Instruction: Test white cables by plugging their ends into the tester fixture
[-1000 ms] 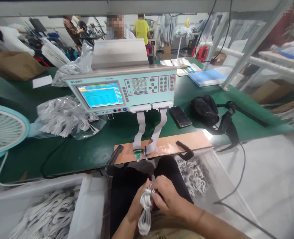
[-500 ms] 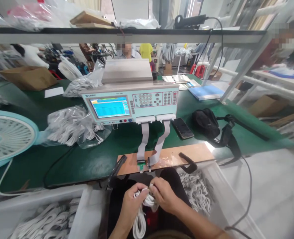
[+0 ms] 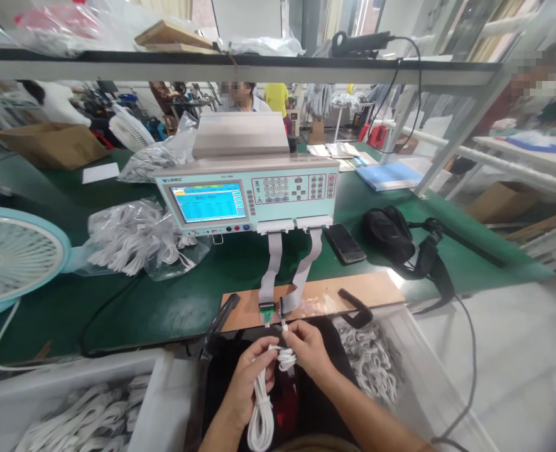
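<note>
A coiled white cable hangs below my left hand, whose fingers are closed on it near one end. My right hand pinches the cable's other end, with a plug at the right-hand test connector; whether it is fully seated I cannot tell. Some white loops bunch between the two hands. Just left of that, a green circuit board with a metal plug tip stands free. Grey ribbon cables run from both connectors up to a tester with a lit blue screen.
White bins of coiled cables flank my lap, one on the left and one on the right. Black clamps grip the wooden board. A phone, a black bag, bagged cables and a fan occupy the bench.
My right hand has moved up and forward, bringing the cable end to the right-hand connector. My hands have drawn apart slightly. Text has appeared on the tester's screen.
</note>
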A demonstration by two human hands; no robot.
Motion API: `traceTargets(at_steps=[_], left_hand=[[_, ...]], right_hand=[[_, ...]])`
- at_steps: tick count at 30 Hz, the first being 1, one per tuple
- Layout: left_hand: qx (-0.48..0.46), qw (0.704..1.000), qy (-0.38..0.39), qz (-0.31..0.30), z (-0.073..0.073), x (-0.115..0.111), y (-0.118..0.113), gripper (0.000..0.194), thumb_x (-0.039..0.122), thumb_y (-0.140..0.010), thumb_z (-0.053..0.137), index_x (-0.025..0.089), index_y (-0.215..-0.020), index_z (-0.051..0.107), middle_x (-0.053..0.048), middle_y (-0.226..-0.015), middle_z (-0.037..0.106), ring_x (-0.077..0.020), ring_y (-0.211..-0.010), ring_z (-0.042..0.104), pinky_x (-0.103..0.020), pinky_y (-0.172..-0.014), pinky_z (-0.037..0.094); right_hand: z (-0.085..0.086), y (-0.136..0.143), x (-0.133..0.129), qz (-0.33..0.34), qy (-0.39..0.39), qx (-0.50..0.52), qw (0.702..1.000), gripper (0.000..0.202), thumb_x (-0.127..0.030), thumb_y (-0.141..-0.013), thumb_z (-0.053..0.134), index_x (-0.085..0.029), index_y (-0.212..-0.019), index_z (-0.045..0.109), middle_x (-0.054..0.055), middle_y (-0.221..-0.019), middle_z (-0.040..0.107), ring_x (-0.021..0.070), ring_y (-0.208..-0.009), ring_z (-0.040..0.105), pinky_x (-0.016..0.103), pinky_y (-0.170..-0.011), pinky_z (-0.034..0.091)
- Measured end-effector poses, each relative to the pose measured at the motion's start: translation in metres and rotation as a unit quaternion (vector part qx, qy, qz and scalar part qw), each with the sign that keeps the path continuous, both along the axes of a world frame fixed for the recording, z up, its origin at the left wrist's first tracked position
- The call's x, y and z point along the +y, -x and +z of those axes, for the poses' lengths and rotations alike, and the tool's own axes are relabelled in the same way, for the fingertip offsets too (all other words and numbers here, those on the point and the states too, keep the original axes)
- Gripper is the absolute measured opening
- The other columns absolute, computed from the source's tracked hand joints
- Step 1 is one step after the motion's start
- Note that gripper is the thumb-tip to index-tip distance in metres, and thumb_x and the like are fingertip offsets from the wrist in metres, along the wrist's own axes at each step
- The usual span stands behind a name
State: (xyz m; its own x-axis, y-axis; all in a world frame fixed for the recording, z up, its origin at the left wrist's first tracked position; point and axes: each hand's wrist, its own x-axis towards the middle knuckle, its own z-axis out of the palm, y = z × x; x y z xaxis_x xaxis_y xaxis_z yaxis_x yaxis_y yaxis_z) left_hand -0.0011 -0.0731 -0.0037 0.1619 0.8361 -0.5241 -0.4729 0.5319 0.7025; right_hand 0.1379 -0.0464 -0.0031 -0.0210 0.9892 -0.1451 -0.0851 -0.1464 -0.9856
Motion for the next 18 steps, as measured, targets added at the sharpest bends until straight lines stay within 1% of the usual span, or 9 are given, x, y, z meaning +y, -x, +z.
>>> traceTargets(at_steps=[2,4,5,7,10,12,13,15,18], left_hand=[[-0.041,0.999,-0.012,-0.008,-0.002,0.0,0.006,0.041,0.026,-0.055,0.076,0.018,-0.094,0.065,0.004,-0.064,0.057,-0.0014,-0.036,0.032,-0.013,-0.03,0.024],[-0.035,0.999,-0.024,-0.013,-0.003,0.0,0.009,0.046,0.023,-0.053,0.076,0.017,-0.097,0.065,0.0,-0.076,0.063,-0.0004,-0.036,0.034,-0.013,-0.03,0.026],[-0.02,0.999,-0.027,-0.013,-0.004,0.0,0.01,0.046,0.023,-0.054,0.076,0.016,-0.098,0.065,-0.001,-0.078,0.063,-0.0002,-0.036,0.034,-0.014,-0.03,0.026],[0.021,0.999,-0.03,-0.003,-0.005,0.0,0.008,0.042,0.025,-0.058,0.076,0.016,-0.097,0.065,0.0,-0.071,0.063,-0.0007,-0.036,0.033,-0.014,-0.032,0.025],[0.102,0.993,-0.05,0.013,-0.005,0.003,0.003,0.035,0.031,-0.062,0.074,0.016,-0.092,0.066,0.005,-0.054,0.054,-0.003,-0.036,0.033,-0.016,-0.035,0.025],[0.18,0.979,-0.09,0.011,-0.002,0.006,0.002,0.026,0.035,-0.066,0.071,0.016,-0.084,0.067,0.004,-0.053,0.054,-0.006,-0.04,0.039,-0.018,-0.04,0.031],[0.221,0.968,-0.117,0.001,0.0,0.008,0.002,0.023,0.036,-0.069,0.068,0.015,-0.079,0.067,0.003,-0.056,0.056,-0.0081,-0.045,0.044,-0.019,-0.045,0.034],[0.287,0.941,-0.174,-0.037,0.005,0.012,0.005,0.022,0.037,-0.075,0.062,0.016,-0.07,0.066,0.001,-0.061,0.059,-0.0123,-0.058,0.05,-0.021,-0.057,0.039],[0.318,0.913,-0.239,-0.086,0.011,0.017,0.01,0.025,0.037,-0.081,0.054,0.017,-0.069,0.064,0.0,-0.067,0.058,-0.0159,-0.068,0.052,-0.023,-0.066,0.04]], right_hand=[[0.003,0.0,0.0,-0.006,0.001,-0.009,1.0,0.024,-0.038,-0.071,0.063,-0.017,-0.06,0.056,-0.004,-0.052,0.049,0.0109,-0.049,0.04,0.024,-0.05,0.033],[0.005,0.0,0.0,-0.009,-0.001,-0.012,1.0,0.024,-0.038,-0.071,0.063,-0.018,-0.06,0.057,-0.004,-0.052,0.049,0.0111,-0.049,0.041,0.024,-0.049,0.033],[0.005,0.0,0.0,-0.009,-0.003,-0.011,1.0,0.023,-0.037,-0.071,0.063,-0.018,-0.06,0.058,-0.004,-0.052,0.05,0.0112,-0.049,0.041,0.024,-0.049,0.033],[0.006,0.001,0.0,-0.013,-0.006,-0.01,1.0,0.022,-0.037,-0.07,0.064,-0.018,-0.06,0.06,-0.004,-0.052,0.052,0.0114,-0.05,0.042,0.024,-0.05,0.034],[0.007,0.003,0.0,-0.026,0.002,0.003,1.0,0.021,-0.036,-0.068,0.066,-0.018,-0.059,0.06,-0.004,-0.052,0.052,0.0112,-0.05,0.042,0.024,-0.05,0.034],[0.008,0.004,0.001,-0.034,0.03,0.043,0.998,0.022,-0.036,-0.064,0.069,-0.017,-0.057,0.06,-0.004,-0.05,0.052,0.0108,-0.049,0.041,0.024,-0.05,0.033],[0.009,0.005,0.002,-0.036,0.048,0.068,0.996,0.024,-0.037,-0.062,0.071,-0.017,-0.056,0.06,-0.004,-0.05,0.052,0.0105,-0.048,0.041,0.024,-0.05,0.033],[0.01,0.007,0.003,-0.041,0.079,0.109,0.99,0.026,-0.037,-0.058,0.074,-0.016,-0.055,0.06,-0.003,-0.05,0.054,0.0103,-0.047,0.042,0.024,-0.05,0.033],[0.01,0.01,0.005,-0.046,0.101,0.136,0.984,0.027,-0.038,-0.058,0.076,-0.015,-0.057,0.061,-0.002,-0.051,0.056,0.0103,-0.047,0.044,0.025,-0.05,0.035]])
